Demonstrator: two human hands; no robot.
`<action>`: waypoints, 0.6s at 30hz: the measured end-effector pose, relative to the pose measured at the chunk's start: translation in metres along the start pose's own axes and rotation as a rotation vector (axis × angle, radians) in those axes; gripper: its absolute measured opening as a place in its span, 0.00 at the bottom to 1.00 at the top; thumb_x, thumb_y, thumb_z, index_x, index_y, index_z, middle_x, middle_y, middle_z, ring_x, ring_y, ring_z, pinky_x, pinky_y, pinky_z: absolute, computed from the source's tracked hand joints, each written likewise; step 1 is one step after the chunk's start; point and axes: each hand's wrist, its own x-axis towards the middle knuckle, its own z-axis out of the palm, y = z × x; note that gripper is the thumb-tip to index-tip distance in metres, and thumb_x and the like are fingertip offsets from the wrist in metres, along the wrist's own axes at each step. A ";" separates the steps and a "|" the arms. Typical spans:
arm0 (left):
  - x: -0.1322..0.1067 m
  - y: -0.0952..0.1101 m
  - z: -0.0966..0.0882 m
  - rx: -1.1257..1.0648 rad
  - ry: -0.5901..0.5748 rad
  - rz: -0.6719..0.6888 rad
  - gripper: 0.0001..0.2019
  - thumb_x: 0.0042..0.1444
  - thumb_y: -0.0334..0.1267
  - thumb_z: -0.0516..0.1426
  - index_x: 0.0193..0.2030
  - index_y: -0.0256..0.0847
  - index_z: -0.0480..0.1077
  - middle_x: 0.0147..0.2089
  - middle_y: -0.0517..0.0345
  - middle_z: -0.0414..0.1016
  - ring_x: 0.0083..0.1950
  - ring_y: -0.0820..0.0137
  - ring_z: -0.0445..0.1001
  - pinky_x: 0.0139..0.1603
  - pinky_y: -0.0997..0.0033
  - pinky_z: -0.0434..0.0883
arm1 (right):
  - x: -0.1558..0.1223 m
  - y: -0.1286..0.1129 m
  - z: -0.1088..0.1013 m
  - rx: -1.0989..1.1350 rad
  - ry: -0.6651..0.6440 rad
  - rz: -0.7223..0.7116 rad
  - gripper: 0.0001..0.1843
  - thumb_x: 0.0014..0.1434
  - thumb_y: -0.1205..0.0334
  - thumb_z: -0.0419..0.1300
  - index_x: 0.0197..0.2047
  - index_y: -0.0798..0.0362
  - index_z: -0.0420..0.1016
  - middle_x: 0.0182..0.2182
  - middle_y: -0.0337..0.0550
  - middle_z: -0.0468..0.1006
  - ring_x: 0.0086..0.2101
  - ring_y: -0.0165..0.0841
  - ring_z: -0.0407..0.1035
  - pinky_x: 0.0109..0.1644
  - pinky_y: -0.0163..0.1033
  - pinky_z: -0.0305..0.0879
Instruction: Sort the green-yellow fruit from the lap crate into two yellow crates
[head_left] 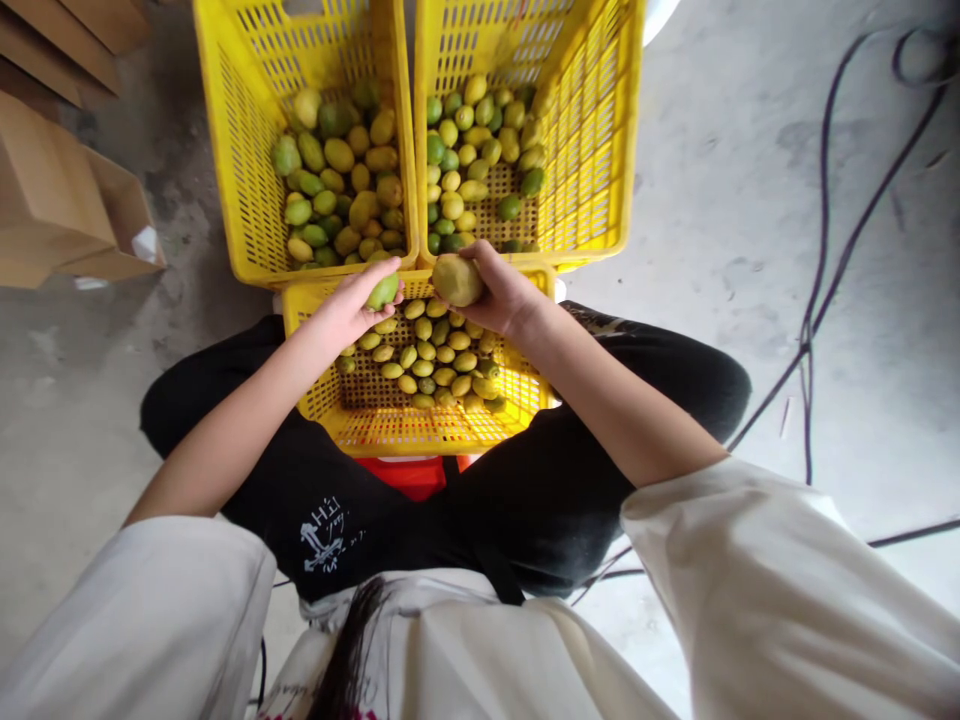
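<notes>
My left hand (352, 305) is closed around a green fruit (383, 291) above the near yellow crate (390, 425). My right hand (499, 290) grips a larger yellowish fruit (457, 280) over that crate's far rim. The near crate holds several small green and yellow fruits (427, 355). Beyond it stand two more yellow crates side by side: the left crate (240, 170) holds larger fruits, the right crate (600, 150) holds smaller ones.
Cardboard boxes (67, 200) lie on the concrete floor at the left. Dark cables (814, 310) run across the floor on the right. My legs in black trousers (540, 490) flank the near crate, which rests on something red (409, 472).
</notes>
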 end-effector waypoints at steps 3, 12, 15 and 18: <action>0.001 -0.003 0.000 -0.047 0.018 0.013 0.09 0.60 0.34 0.66 0.46 0.44 0.75 0.39 0.55 0.77 0.38 0.70 0.79 0.35 0.76 0.75 | -0.001 0.000 0.000 0.035 -0.021 -0.020 0.10 0.71 0.61 0.53 0.36 0.52 0.70 0.31 0.39 0.73 0.41 0.33 0.74 0.50 0.41 0.76; 0.004 -0.004 -0.001 -0.125 0.034 -0.020 0.13 0.65 0.46 0.64 0.47 0.39 0.73 0.40 0.50 0.78 0.39 0.67 0.79 0.35 0.75 0.76 | 0.001 0.002 -0.004 -0.005 -0.082 -0.060 0.02 0.67 0.63 0.59 0.42 0.51 0.72 0.36 0.41 0.78 0.46 0.35 0.76 0.51 0.44 0.78; 0.002 -0.004 -0.002 -0.052 -0.005 0.042 0.11 0.63 0.42 0.66 0.46 0.39 0.75 0.40 0.49 0.78 0.41 0.66 0.80 0.36 0.74 0.75 | 0.004 0.002 -0.005 -0.046 -0.028 -0.044 0.07 0.69 0.60 0.55 0.41 0.52 0.73 0.34 0.42 0.77 0.45 0.37 0.77 0.50 0.43 0.77; -0.001 -0.004 -0.002 0.007 -0.022 0.100 0.08 0.60 0.37 0.68 0.43 0.40 0.76 0.40 0.52 0.79 0.42 0.66 0.80 0.36 0.74 0.74 | 0.008 0.001 -0.007 -0.082 -0.039 -0.063 0.09 0.69 0.58 0.54 0.42 0.52 0.74 0.33 0.42 0.77 0.45 0.38 0.78 0.48 0.43 0.77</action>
